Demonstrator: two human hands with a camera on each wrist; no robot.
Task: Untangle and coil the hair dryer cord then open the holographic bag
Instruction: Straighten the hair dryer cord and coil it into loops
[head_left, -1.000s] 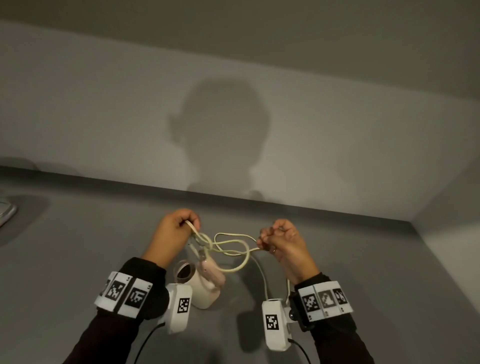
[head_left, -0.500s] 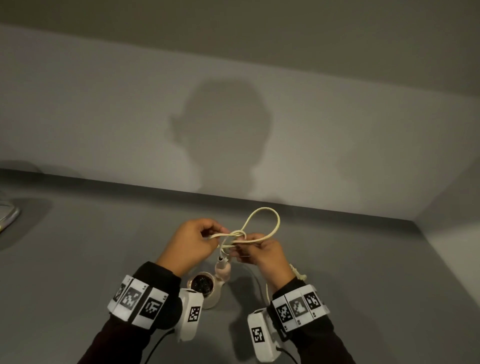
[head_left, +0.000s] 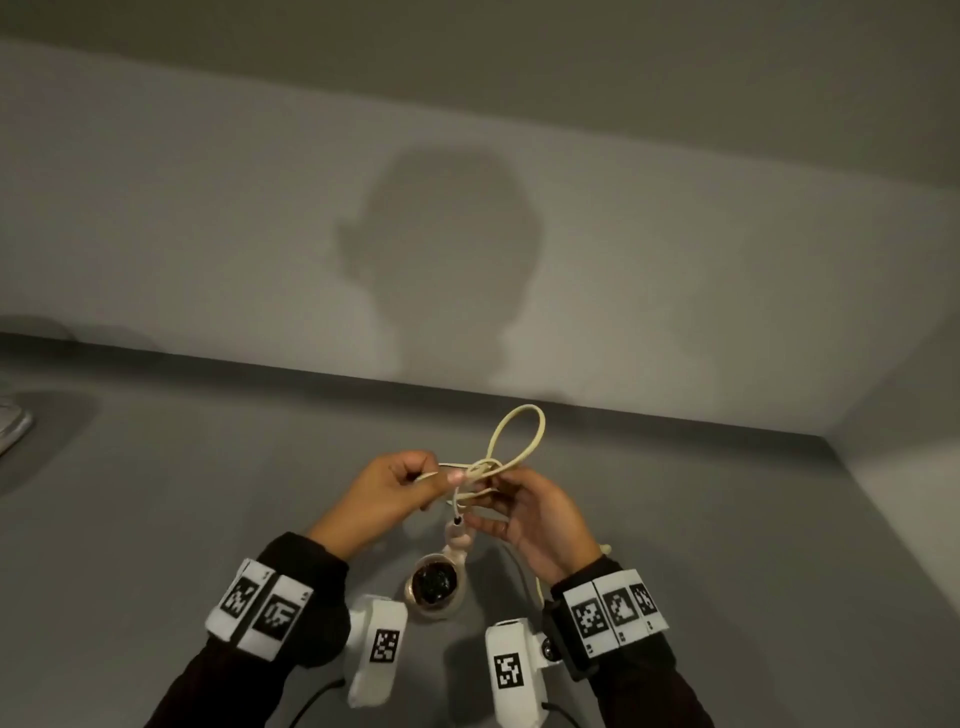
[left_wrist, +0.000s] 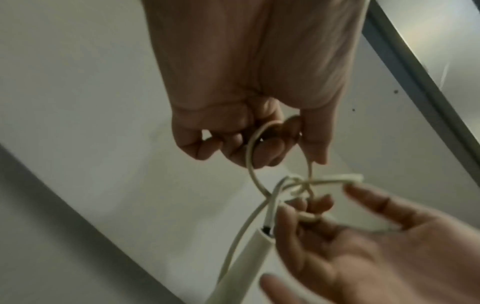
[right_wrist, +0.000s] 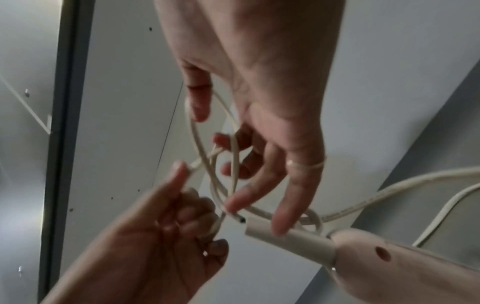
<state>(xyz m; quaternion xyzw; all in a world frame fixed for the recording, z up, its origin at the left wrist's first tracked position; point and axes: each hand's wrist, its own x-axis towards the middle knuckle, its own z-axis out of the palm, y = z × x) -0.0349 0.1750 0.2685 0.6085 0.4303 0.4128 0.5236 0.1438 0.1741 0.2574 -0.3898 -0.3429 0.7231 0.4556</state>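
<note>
Two hands: both raised above the grey desk (head_left: 156, 519), meeting at one knot.
Left hand (head_left: 387, 493): grip curled tight, pinching a strand of the cream cord (head_left: 511, 441).
Knot (head_left: 480, 470): between the hands, just right of the left thumb; a free loop stands up and away.
Right hand (head_left: 535, 517): fingers spread and loosely hooked into the strands, nearer the knot, likely the one to work it loose.
Hair dryer (head_left: 441, 577): hangs below by its cord, long axis vertical; smooth pale plastic, round dark mouth.
Holographic bag: not visible.
</note>
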